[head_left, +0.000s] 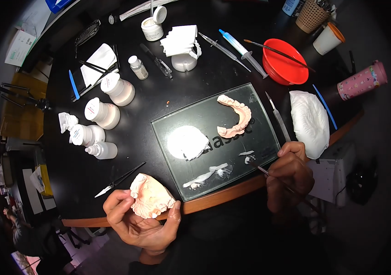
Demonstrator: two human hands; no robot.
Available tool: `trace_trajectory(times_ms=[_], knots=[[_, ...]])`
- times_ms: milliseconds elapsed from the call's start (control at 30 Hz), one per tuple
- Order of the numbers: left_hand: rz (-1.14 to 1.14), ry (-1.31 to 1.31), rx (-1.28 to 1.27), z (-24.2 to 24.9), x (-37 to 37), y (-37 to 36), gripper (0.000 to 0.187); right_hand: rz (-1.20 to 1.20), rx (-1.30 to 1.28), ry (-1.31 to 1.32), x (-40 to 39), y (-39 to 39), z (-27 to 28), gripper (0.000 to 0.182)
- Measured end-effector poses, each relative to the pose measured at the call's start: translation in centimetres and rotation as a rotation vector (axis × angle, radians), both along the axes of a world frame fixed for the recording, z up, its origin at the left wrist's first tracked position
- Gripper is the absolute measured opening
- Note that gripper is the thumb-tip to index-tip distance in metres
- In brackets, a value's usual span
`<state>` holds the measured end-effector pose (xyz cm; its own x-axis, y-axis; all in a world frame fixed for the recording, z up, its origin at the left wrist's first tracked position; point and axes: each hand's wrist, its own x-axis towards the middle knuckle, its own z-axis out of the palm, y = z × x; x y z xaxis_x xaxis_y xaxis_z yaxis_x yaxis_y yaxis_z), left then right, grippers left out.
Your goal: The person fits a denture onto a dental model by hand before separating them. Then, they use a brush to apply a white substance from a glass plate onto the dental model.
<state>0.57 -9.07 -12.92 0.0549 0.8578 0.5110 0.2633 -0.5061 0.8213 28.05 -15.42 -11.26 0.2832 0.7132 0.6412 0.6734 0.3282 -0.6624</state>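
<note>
My left hand is closed around the edges of a pale pink dental cast, held just off the table's front edge with several teeth along its rim. In my right hand is a thin brush, pinched like a pen. Its dark tip is at a small white dab of paste on the glass slab. On that slab lie a horseshoe-shaped pink dental model, a round white pad in bright glare, and a streak of white paste.
White-lidded jars and a small dropper bottle stand left. Tweezers lie near the cast. Right of the slab are a scalpel-like knife, a folded white tissue and a red bowl with a brush across it.
</note>
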Motion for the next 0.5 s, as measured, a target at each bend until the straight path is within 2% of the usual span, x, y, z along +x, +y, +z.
trace_trajectory(times_ms=[500], knots=[[-0.008,0.021,0.016,0.03,0.02,0.05,0.081,-0.014,-0.008,-0.01,-0.22,-0.01,-0.1,0.01]])
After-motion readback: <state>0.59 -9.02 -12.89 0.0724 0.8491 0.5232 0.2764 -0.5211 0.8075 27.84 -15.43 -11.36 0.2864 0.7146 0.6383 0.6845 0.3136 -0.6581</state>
